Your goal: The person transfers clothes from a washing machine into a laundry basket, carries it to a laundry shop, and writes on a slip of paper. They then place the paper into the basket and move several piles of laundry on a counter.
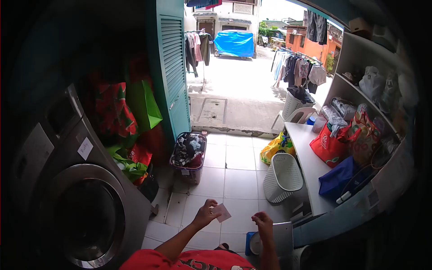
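Note:
My left hand (206,215) pinches a small pale square slip of paper (222,213) in front of my body. To the right of it, my right hand (263,221) is raised with its fingers curled together. Whatever it may hold is too small to make out. Below my right hand sits a blue-edged object with a round pale top (254,243), partly hidden by my forearm.
A dark washing machine (130,216) with a paper label stands on the left. A basket of clothes (188,155) is by the teal door (172,67). A white basket (282,177) stands beside the white table (310,166), which bears a red bag (330,145) and a blue bag (338,180).

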The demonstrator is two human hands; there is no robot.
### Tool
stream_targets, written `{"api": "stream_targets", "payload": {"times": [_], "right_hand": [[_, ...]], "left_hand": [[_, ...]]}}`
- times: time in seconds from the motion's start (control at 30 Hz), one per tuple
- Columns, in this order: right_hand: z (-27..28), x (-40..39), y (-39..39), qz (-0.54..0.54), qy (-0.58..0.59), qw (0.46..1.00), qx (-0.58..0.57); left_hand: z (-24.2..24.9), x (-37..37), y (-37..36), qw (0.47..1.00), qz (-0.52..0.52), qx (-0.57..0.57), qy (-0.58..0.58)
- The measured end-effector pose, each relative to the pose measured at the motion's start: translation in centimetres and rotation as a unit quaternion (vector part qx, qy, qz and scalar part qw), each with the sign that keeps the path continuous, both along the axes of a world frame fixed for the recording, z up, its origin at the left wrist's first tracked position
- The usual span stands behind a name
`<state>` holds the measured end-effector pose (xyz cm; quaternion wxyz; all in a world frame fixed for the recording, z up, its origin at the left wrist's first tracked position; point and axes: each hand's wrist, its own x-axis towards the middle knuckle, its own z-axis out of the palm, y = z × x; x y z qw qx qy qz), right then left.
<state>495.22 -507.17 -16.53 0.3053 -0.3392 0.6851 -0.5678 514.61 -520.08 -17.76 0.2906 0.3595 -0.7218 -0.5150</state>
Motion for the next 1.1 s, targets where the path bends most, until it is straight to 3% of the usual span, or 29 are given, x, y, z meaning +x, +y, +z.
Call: {"api": "stream_targets", "payload": {"times": [0.13, 0.2, 0.27, 0.57, 0.7, 0.8, 0.93, 1.0, 1.1], "right_hand": [[-0.2, -4.2, -2.6, -0.006, -0.026, 0.999, 0.026], [-0.2, -5.7, -3.5, 0.005, -0.027, 0.999, 0.03], [-0.2, -7.1, -4.8, -0.009, -0.026, 0.999, 0.032], [-2.0, -12.4, -11.3, -0.047, -0.044, 0.996, 0.06], [-4.1, -16.0, -16.6, -0.091, -0.036, 0.992, 0.074], [-4.9, -18.3, -21.8, -0.138, -0.081, 0.985, 0.072], [-3.8, -19.6, -29.3, -0.143, -0.14, 0.976, 0.082], [-3.4, -20.9, -32.9, -0.12, -0.127, 0.984, 0.03], [-3.4, -23.4, -38.1, -0.102, -0.123, 0.986, 0.043]], "left_hand": [[-2.0, -3.4, -4.7, 0.992, 0.055, 0.038, 0.111], [-1.0, -4.8, -6.3, 0.991, 0.086, 0.03, 0.101], [-1.0, -6.1, -8.1, 0.979, 0.071, 0.084, 0.174], [-3.3, -12.3, -19.6, 0.962, 0.102, 0.13, 0.217], [-5.4, -16.8, -27.4, 0.963, 0.042, 0.124, 0.237], [-6.4, -20.1, -33.1, 0.978, -0.023, 0.132, 0.158], [-4.2, -24.1, -38.0, 0.982, -0.049, 0.131, 0.125], [-4.6, -26.1, -40.2, 0.976, -0.056, 0.146, 0.154], [-5.6, -29.3, -43.1, 0.974, -0.057, 0.15, 0.161]]}}
